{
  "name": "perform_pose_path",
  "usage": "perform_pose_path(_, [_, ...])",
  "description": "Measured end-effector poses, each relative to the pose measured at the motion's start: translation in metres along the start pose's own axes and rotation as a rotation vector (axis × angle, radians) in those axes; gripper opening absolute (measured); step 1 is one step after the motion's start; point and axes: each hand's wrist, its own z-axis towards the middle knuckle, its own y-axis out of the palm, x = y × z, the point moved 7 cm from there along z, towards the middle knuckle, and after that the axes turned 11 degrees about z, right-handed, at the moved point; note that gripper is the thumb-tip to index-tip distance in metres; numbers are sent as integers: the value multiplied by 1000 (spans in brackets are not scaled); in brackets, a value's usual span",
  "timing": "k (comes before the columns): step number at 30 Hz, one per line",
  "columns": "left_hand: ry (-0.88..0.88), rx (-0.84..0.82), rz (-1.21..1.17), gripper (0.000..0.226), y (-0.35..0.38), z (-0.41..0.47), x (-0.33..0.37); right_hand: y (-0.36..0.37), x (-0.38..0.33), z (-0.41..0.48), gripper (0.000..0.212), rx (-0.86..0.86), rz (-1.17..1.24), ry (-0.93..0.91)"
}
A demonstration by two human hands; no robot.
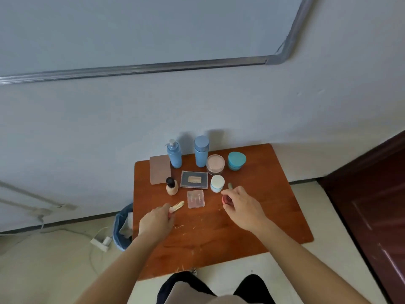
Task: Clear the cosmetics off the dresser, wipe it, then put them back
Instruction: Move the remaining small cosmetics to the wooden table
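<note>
My left grip is pinched on a slim gold tube. Thumb and fingers curl round its near end, and the far end pokes out low over the bench. The tube looks light, stiff and slick, so I would hold it across the middle, not at the tip, where it could swivel. Just ahead of that grip stands a beige foundation bottle with a black cap, probably glass (the one I'd least like to knock), best taken round the body. Further ahead are a flat pinkish box and a blue pump bottle, which looks top-heavy and should be held low. Between my two grips lie a clear pink compact and, beyond it, a dark palette. Both are thin and hard to get under, so I would lift them by the edges. Farther off stand a tall blue bottle and a pale pink jar. Just ahead of my right grip sits a white jar, squat and easy to take round the lid, with a teal jar well beyond it. The right grip's fingers curl round a small red pot, which looks smooth and light. A greenish stick shows at the fingertips, and I cannot tell whether it is held.
</note>
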Motion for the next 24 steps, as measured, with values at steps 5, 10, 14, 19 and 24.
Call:
perform_pose_path(5, [25,-112,-35,21,26,48,-7,47,-2,26,43,-81,32,136])
perform_pose_path(10, [42,-105,-153,36,33,63,2,79,-7,33,42,-130,53,195])
perform_pose_path(14, [47,-147,-210,44,38,57,-5,86,-11,41,44,-98,30,205])
perform_pose_path(19, [-102,-248,-530,27,46,51,-26,93,-10,46,46,-75,53,264])
perform_pose_path(24, [-276,-328,-800,32,54,52,-39,99,-12,45,50,-52,103,292])
